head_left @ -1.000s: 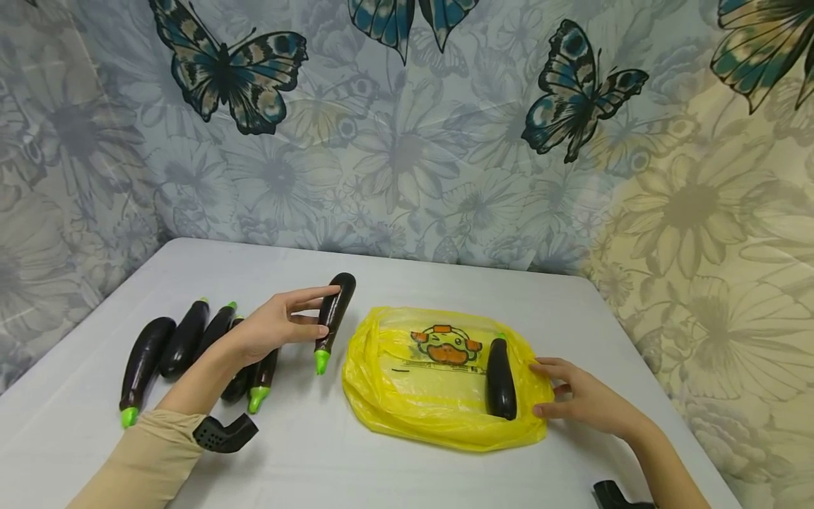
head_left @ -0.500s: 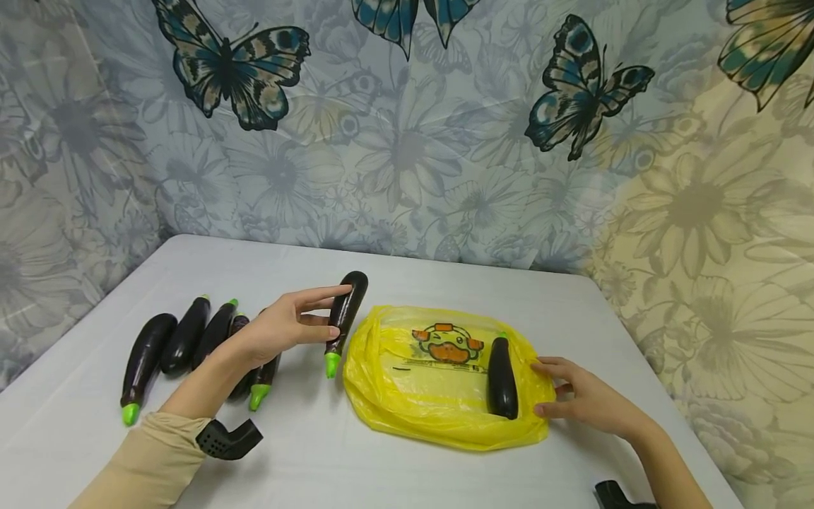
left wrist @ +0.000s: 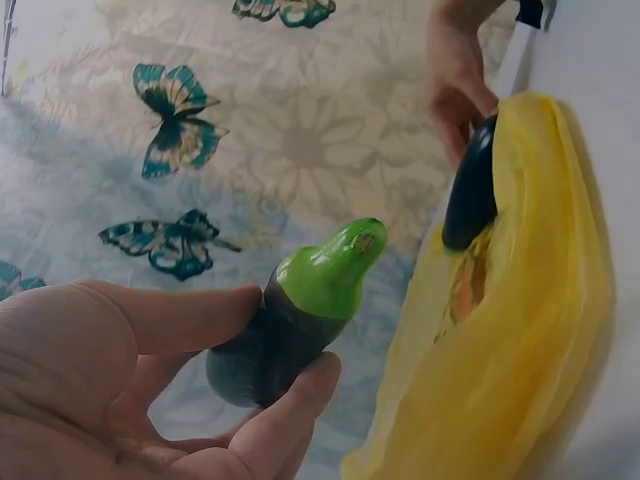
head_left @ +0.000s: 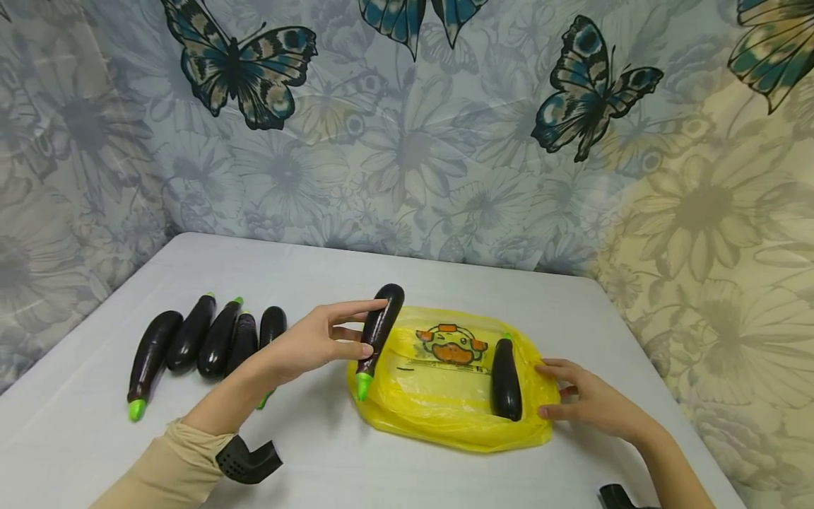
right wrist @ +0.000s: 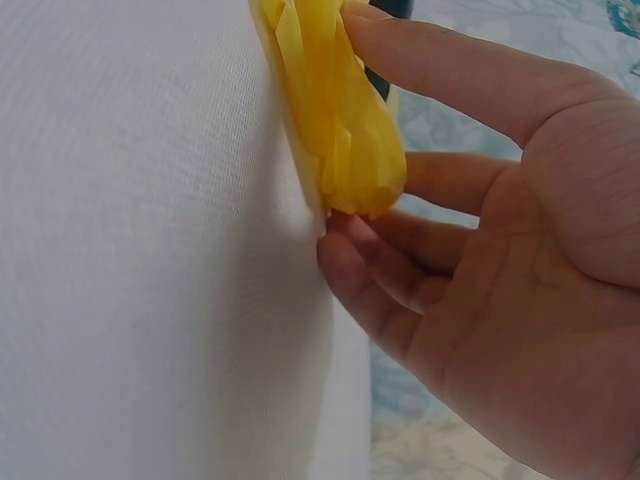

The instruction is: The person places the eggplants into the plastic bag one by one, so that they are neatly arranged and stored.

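My left hand pinches a dark eggplant between thumb and fingertips. It is tilted, its green stem end toward me, and overlaps the left side of a yellow plastic bag in the head view. That stem end faces the camera in the left wrist view. The bag lies with its mouth spread wide and a duck print showing. One eggplant lies inside it at the right. My right hand holds the bag's right edge, thumb and fingers spread along the gathered plastic.
Several eggplants lie side by side on the left of the white table, one partly hidden behind my left forearm. A wall covering with butterflies stands behind the table's back edge. Black wrist mounts sit on both wrists.
My left hand has carried its eggplant rightward, from beside the bag to over the bag's left side. My right hand stays at the bag's right edge.
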